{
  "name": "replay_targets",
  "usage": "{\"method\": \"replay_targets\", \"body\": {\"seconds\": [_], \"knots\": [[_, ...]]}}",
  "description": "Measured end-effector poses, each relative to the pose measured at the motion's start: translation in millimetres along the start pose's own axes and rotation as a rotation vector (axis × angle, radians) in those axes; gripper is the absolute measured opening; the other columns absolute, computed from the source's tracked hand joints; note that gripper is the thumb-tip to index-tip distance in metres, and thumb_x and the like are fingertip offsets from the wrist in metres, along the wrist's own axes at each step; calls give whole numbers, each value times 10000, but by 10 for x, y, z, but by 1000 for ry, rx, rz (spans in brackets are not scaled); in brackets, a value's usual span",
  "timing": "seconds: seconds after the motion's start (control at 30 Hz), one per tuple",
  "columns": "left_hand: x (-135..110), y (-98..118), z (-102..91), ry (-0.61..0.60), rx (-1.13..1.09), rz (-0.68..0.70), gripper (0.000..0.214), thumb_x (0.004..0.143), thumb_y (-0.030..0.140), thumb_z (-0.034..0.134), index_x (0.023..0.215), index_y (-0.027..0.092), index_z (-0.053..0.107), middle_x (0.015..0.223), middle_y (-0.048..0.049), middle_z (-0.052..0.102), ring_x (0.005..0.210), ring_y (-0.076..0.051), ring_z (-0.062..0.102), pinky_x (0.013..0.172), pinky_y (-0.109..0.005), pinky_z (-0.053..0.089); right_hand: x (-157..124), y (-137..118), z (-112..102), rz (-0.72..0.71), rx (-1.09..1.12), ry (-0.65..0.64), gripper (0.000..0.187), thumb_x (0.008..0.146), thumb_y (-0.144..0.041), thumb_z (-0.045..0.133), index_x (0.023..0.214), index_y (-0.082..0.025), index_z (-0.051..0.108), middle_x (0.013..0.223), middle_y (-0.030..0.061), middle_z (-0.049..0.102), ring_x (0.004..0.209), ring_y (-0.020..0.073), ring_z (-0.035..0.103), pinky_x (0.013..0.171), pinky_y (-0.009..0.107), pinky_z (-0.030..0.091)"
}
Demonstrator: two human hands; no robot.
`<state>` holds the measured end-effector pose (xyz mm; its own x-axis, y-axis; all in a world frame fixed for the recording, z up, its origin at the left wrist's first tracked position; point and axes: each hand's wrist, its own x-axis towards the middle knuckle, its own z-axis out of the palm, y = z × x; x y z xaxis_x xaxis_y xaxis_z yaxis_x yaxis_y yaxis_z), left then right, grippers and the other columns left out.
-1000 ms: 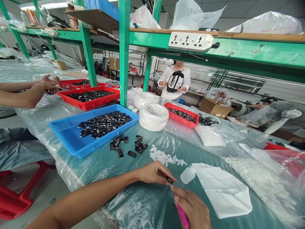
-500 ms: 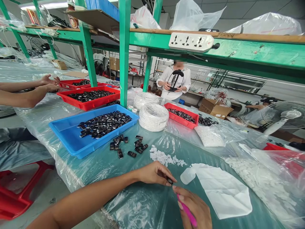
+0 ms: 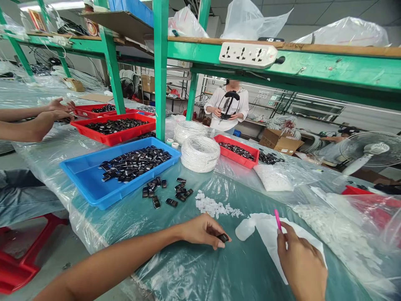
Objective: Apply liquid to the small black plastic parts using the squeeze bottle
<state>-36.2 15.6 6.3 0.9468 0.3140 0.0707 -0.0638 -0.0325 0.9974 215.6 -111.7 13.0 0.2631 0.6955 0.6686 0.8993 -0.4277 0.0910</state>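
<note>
My left hand rests on the plastic-covered green table and pinches a small black part between thumb and fingers. My right hand is closed round a thin pink tool, its tip pointing up over a white sheet. A small white bottle lies between the two hands. Loose black parts and a heap of little white pieces lie just beyond my left hand.
A blue tray of black parts stands at left, red trays behind it and another red tray near white wire coils. A co-worker's hands work at far left. Another person stands behind. Bags of white pieces lie at right.
My right hand has swung away from the black part to the right, raising the pink tool over the white sheet. My left hand stays put with the part.
</note>
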Motion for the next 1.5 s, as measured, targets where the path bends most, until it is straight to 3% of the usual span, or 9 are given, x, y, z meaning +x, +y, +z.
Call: {"method": "replay_targets", "body": {"seconds": [0.17, 0.27, 0.33, 0.43, 0.5, 0.77, 1.03, 1.33, 1.5], "knots": [[-23, 2, 34, -105, 15, 7, 451, 673, 395, 706, 1034, 128, 672, 852, -67, 691, 638, -142, 626, 649, -239, 527, -32, 102, 96, 34, 15, 51, 347, 812, -406, 413, 948, -177, 635, 641, 66, 647, 597, 264, 595, 698, 434, 417], [-51, 25, 45, -241, 31, -13, 465, 684, 389, 698, 1065, 125, 659, 849, -61, 688, 673, -159, 633, 692, -253, 531, -18, -124, -74, -18, 304, 74, 296, 840, -419, 445, 946, -196, 608, 779, 63, 646, 660, 223, 585, 652, 364, 431], [-62, 31, 53, -318, 19, -36, 473, 686, 377, 698, 1083, 124, 650, 884, -62, 687, 718, -176, 640, 722, -260, 531, -34, -344, -177, -176, 565, 73, 185, 853, -337, 479, 909, -205, 595, 794, 44, 631, 669, 179, 572, 652, 315, 439], [-61, 19, 69, -365, 16, -54, 465, 687, 355, 700, 1082, 115, 650, 894, -62, 692, 740, -187, 648, 738, -249, 527, -99, -654, -217, -468, 755, -99, 132, 855, -209, 485, 944, -218, 582, 840, 32, 626, 772, 177, 577, 713, 316, 453], [-55, 8, 79, -367, 30, -57, 451, 688, 341, 700, 1071, 107, 656, 889, -59, 696, 736, -184, 652, 744, -238, 523, -140, -801, -176, -537, 757, -252, 218, 863, -148, 446, 1017, -230, 578, 946, 41, 615, 868, 187, 571, 759, 332, 457], [-43, 1, 84, -357, -9, -42, 421, 687, 278, 706, 1069, 107, 656, 876, -59, 687, 661, -137, 623, 676, -203, 513, -177, -1042, -1, -413, 770, -446, 227, 849, -110, 436, 1003, -201, 576, 974, 65, 601, 922, 216, 549, 788, 357, 444], [-40, 37, 81, -191, -28, -17, 417, 677, 351, 713, 1023, 122, 676, 849, -67, 685, 699, -142, 613, 685, -224, 493, -186, -1062, 13, -316, 815, -466, 162, 829, -95, 442, 896, -199, 546, 854, 34, 571, 806, 197, 529, 694, 317, 419], [53, 72, -59, 350, -246, 85, 394, 730, 374, 668, 1009, 97, 652, 808, -91, 667, 704, -141, 597, 709, -269, 468, -207, -1026, 131, -219, 820, -458, 137, 889, -192, 385, 847, -210, 513, 833, 26, 539, 808, 195, 508, 705, 320, 388], [61, 22, -60, 387, -203, 52, 388, 736, 385, 658, 1002, 104, 650, 794, -78, 658, 739, -145, 589, 718, -258, 444, -167, -928, 160, -174, 814, -467, 103, 877, -224, 422, 876, -216, 524, 825, 22, 540, 796, 196, 508, 700, 318, 385]]}}
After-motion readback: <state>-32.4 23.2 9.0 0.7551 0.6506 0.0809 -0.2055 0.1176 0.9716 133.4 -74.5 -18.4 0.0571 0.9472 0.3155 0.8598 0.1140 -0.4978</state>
